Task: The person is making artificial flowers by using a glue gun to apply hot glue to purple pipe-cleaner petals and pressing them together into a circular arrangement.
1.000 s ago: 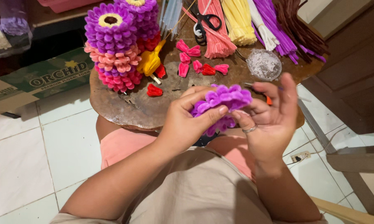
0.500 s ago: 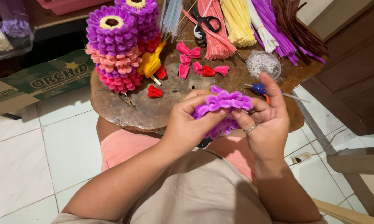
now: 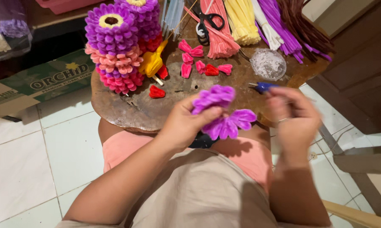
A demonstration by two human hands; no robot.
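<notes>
We see our left hand (image 3: 186, 122) closed around a fuzzy purple flower (image 3: 224, 112) made of looped pipe-cleaner petals. We hold it just above our lap, at the near edge of the round wooden table (image 3: 127, 112). The petals are soft and rounded, and some hang down below our fingers. Our right hand (image 3: 294, 118) is blurred beside the flower, not touching it; its fingers curl in, but we cannot tell if it holds anything.

On the table stands a tall stack of fuzzy flower rings (image 3: 116, 48) in purple, pink and red, with a yellow middle on top. Small red and pink petals (image 3: 199, 65) lie loose in the middle. At the far edge lie bundles of pipe cleaners (image 3: 258, 21) in pink, yellow, white, purple and brown, with black scissors (image 3: 207, 21) on top. A small clear round dish (image 3: 268, 64) sits near a blue tool (image 3: 264, 87).

The table top is worn and bumpy, with bare room near our hands. The floor (image 3: 25, 169) has white tiles. A green cardboard box (image 3: 38, 82) lies on the left.
</notes>
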